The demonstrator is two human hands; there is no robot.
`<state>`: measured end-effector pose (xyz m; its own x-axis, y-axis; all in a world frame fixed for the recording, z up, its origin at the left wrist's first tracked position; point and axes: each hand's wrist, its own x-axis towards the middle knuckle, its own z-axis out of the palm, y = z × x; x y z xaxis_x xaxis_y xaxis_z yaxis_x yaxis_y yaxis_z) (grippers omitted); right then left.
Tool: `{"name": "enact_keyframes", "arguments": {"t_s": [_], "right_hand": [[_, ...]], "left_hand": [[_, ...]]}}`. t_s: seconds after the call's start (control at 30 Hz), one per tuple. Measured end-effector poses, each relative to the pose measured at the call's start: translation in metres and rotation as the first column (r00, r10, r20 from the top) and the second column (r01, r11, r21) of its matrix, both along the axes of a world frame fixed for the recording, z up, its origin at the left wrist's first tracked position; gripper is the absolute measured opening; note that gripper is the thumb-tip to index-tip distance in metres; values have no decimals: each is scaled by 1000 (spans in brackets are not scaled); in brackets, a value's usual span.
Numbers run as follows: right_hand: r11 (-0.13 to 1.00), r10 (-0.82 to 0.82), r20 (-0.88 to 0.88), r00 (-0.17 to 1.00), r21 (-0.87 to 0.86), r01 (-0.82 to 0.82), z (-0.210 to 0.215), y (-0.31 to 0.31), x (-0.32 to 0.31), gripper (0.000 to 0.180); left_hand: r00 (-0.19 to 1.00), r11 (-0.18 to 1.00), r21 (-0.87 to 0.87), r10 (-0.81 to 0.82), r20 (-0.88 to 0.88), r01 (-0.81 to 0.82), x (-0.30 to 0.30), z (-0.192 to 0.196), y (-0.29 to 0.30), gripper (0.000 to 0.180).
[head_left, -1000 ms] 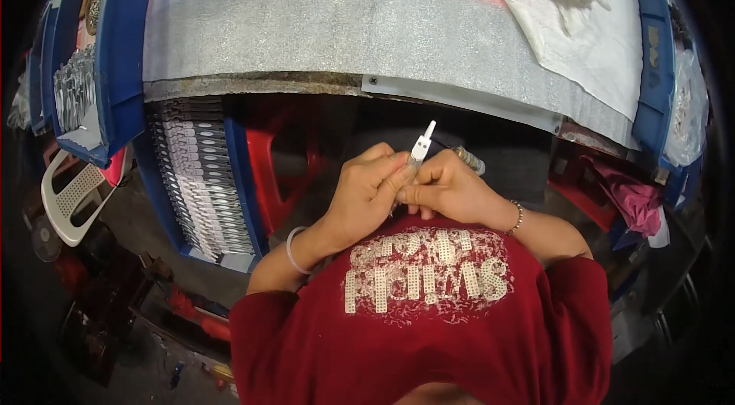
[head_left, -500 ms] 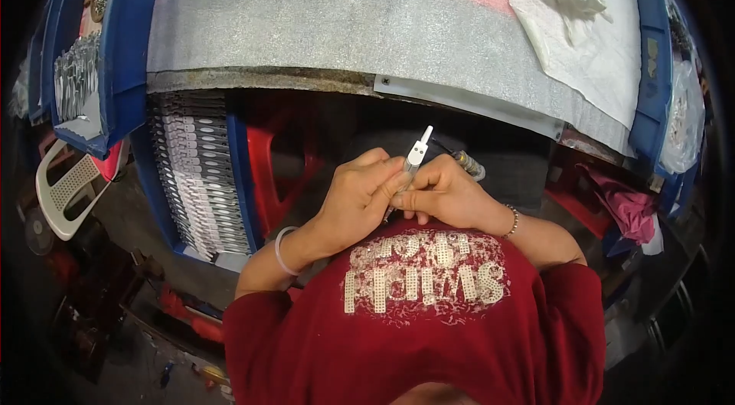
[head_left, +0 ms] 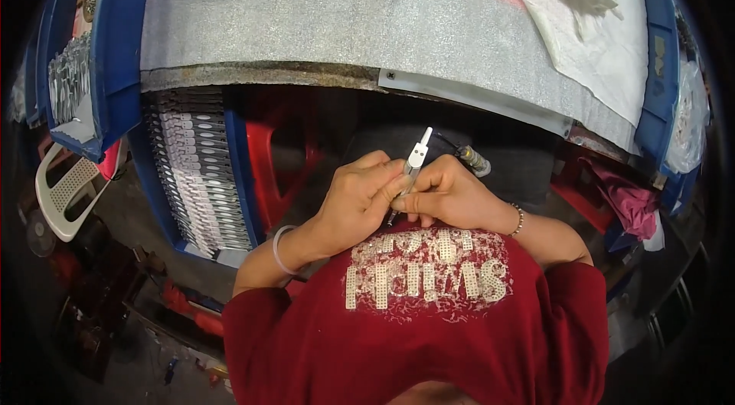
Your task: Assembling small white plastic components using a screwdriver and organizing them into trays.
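Desk (head_left: 321,14) top is that glittery rough grey foam, white crinkly paper sheet (head_left: 605,45) on it, blue glossy plastic bins (head_left: 115,45).

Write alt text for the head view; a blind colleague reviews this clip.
Both hands, left hand and right hand, pinch a small white tool together over the lap, below a foam-covered table. A blue crate of metal parts stands at left.
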<state>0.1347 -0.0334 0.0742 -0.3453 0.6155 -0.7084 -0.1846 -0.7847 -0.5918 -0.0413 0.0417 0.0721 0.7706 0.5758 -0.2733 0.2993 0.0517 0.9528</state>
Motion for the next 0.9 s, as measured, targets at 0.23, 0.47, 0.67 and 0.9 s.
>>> {"name": "enact_keyframes", "arguments": {"t_s": [0.23,0.47,0.67,0.9], "right_hand": [[999,37,-3,999,-30,-37,0,4,2,23],[1000,25,-66,998,-4,-26,-4,13,5,20],[997,-76,-101,992,-25,74,-13,13,-1,20],[1000,-18,-69,997,-16,17,-4,11,-5,23]], "left_hand": [[1000,999,34,-12,-6,13,-2,-3,1,14],[999,998,65,-14,-46,17,2,-1,7,14],[1000,996,94,-14,26,12,4,-11,12,14],[995,986,142,-94,38,87,-2,8,17,9]]}}
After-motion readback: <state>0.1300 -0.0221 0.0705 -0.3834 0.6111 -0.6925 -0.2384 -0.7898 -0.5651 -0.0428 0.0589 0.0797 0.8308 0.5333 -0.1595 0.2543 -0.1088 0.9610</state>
